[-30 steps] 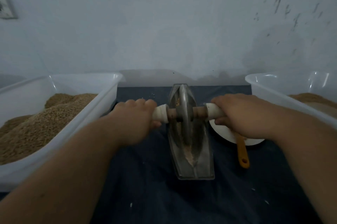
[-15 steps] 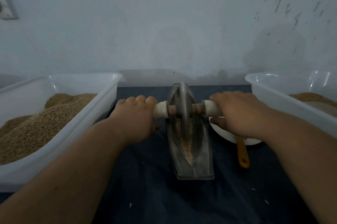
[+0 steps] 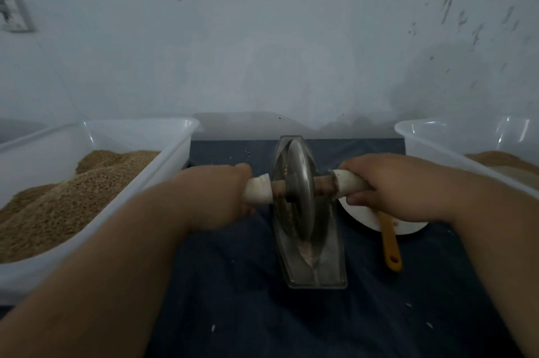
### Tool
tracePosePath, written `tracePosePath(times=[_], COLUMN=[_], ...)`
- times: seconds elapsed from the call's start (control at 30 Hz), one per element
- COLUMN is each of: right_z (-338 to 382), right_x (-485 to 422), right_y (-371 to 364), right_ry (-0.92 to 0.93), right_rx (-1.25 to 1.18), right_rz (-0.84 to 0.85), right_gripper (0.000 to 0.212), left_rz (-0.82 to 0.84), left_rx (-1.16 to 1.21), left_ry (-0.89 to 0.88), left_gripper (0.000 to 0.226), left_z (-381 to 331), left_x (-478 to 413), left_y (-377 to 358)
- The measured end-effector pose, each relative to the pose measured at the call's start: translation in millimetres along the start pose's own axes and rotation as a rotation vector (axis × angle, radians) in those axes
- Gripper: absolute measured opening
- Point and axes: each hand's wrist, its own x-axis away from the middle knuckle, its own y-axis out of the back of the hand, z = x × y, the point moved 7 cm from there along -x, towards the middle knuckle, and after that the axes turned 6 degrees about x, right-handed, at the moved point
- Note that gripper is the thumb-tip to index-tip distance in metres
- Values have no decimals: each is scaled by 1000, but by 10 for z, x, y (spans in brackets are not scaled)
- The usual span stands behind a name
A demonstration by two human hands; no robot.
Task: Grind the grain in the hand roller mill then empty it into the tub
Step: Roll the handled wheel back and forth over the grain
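Metal disc (image 3: 299, 191), boat-shaped trough (image 3: 328, 270) (powdery), left hand (image 3: 215, 197), right hand (image 3: 389, 182) gripping handles (image 3: 259, 192).

place: small makeshift grain-milling corner, home or workshop cannot be told | wall (image 3: 262, 36): bare, pale, scuffed, socket (image 3: 14, 16) at left | surface: dark blue cloth (image 3: 233, 314) with stray kernels | gear: hand roller mill (image 3: 315, 276) between left tub (image 3: 131, 136) heaped with grain (image 3: 58, 206) and right tub (image 3: 452, 138); plate (image 3: 364, 217), yellow-handled spoon (image 3: 389, 241)

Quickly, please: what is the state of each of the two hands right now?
Left hand: closed, gripping the left white handle of the roller wheel.
Right hand: closed, gripping the right white handle.
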Motion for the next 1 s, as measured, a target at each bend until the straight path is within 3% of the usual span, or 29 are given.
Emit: tracePosePath(times=[0.13, 0.23, 0.33, 0.43, 0.53, 0.67, 0.73, 0.9, 1.0], right_z=[-147, -230, -269, -223, -115, 34, 65, 74, -15], right_x=[-252, -329, -318, -249, -113, 168, 288, 290, 112], right_y=[-176, -307, -354, -279, -87, 97, 170, 159, 38], right_ry=[-132, -194, -196, -167, -103, -21, 3, 19, -11], right_rx=[246, 210, 175, 167, 89, -83, -127, -125, -64], right_rz=[-321, -401, -380, -273, -125, 143, 224, 270, 185], right_gripper=[45, 48, 52, 55, 42, 17, 19, 21, 27], left_rz=[-328, -456, -562, -458, -347, -6, 104, 146, -8], left_rx=[-271, -267, -265, -306, -238, -19, 20, 100, 122], left_ry=[27, -4, -46, 0, 43, 27, 17, 8, 29], left_gripper=[46, 64, 65, 62, 43, 38, 39, 41, 43], left_z=[7, -44, -94, -73, -25, 34, 25, 11, 72], left_x=[-196, -227, -205, -213, -188, -51, 64, 153, 26], left_y=[-96, -185, -162, -123, -31, -33, 13, 69, 42])
